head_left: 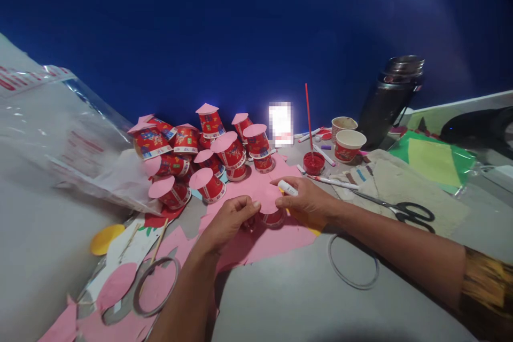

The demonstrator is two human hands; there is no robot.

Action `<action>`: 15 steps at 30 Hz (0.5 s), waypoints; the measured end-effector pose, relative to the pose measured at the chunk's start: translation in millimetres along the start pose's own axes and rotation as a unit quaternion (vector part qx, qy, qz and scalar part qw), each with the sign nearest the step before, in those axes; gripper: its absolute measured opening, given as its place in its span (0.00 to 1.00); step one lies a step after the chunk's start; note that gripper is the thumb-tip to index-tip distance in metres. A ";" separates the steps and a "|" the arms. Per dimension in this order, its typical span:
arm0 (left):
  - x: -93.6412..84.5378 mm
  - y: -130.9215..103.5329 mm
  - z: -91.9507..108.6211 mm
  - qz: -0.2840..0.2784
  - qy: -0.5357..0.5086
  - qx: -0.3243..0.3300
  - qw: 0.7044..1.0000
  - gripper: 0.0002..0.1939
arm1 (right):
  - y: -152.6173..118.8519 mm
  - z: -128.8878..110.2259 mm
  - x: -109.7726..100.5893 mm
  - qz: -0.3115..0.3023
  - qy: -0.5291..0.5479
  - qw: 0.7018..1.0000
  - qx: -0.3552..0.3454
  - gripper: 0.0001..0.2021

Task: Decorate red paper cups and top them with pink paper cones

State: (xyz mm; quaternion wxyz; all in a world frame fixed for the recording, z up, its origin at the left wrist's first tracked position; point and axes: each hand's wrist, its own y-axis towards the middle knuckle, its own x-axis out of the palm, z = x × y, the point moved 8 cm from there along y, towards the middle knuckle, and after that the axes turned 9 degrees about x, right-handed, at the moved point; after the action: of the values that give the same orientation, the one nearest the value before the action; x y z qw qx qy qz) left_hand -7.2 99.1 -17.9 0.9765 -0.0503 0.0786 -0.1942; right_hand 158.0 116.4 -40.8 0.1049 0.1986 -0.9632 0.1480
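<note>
A red paper cup sits upside down under a pink paper cone, low in the middle of the view. On the left, my left hand pinches the cone's edge between thumb and fingers. My right hand is closed round a white tube, its kind not clear, while the thumb touches the cone's right edge. Both sit on pink paper sheets, which cover this part of the table. Just behind stand several similar red cups with pink cone tops, some stacked, others tipped over.
Right of my hands lie black-handled scissors and a tape ring. Behind them are a pot of red liquid with a red stick, paper cups and a dark flask. At left are a tape roll and clear plastic bag.
</note>
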 end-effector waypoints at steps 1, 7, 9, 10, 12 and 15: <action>0.7 -0.5 0.4 -0.005 0.002 -0.001 1.000 0.25 | 0.3 0.3 -0.7 0.004 0.002 1.000 -0.001 0.27; 0.7 -2.8 -0.3 0.010 0.061 -0.020 0.998 0.24 | -2.5 0.8 4.4 0.011 0.004 1.000 0.006 0.29; 1.1 -3.0 -1.1 0.010 0.073 -0.027 0.997 0.24 | -3.7 1.0 6.7 0.010 0.021 1.000 0.012 0.29; 1.5 -3.1 -1.3 0.007 0.073 -0.032 0.997 0.24 | -4.0 1.3 7.0 0.011 0.034 0.999 0.017 0.30; 2.4 -3.3 -0.6 0.002 0.070 -0.034 0.997 0.25 | -4.1 1.7 6.4 0.015 0.060 0.998 0.027 0.32; 2.8 -3.1 1.5 0.002 0.073 -0.024 0.997 0.26 | -3.6 1.1 7.1 0.004 0.091 0.995 0.041 0.28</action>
State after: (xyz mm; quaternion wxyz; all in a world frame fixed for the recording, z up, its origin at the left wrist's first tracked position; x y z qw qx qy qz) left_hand -5.5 95.2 -16.3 0.9670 -0.0595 0.1544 -0.1939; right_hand 153.0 110.4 -39.1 0.1829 0.1848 -0.9436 0.2051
